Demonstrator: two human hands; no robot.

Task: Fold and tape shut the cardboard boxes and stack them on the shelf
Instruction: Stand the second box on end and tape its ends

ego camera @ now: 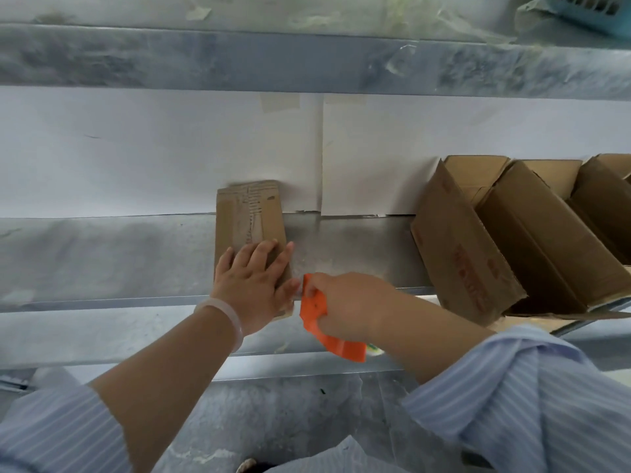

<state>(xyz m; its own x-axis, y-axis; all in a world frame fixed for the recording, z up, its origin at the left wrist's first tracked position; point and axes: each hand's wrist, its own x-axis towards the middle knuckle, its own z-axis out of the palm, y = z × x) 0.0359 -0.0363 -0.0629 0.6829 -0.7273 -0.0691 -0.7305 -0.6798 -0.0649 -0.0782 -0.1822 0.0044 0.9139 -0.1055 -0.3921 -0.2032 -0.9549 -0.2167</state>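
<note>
Here, on the metal shelf (348,247): a small taped cardboard box (249,220), standing against the white paper backing (136,151) at the shelf's rear, its near end reaching the front lip. Flat upon its top, the left hand (252,288), fingers (263,254) spread and pressing down on the cardboard, thumb off the box's right edge. Round the left wrist, a pale translucent bangle (225,315). Just beside that hand, to its right, the right hand (348,305), fingers curled tight about an orange tape dispenser (324,322), its upper tip close against the box's right edge near the left thumb; whether touching the cardboard, impossible to tell through the blur. A strip of clear tape faintly visible between dispenser and box. Both forearms bare, with striped light-blue sleeves (519,397) pushed back.

Well apart to the right, on the same shelf: a row of open cardboard boxes (512,240), tilted and leaning one against another, flaps up, red print on the nearest side. Between these and the small box, a bare stretch of shelf. Overhead, a second metal shelf (307,59), scraps of tape stuck along it, and a blue plastic basket (594,11) at the upper right corner. Below the front lip, a grey floor (307,414).
</note>
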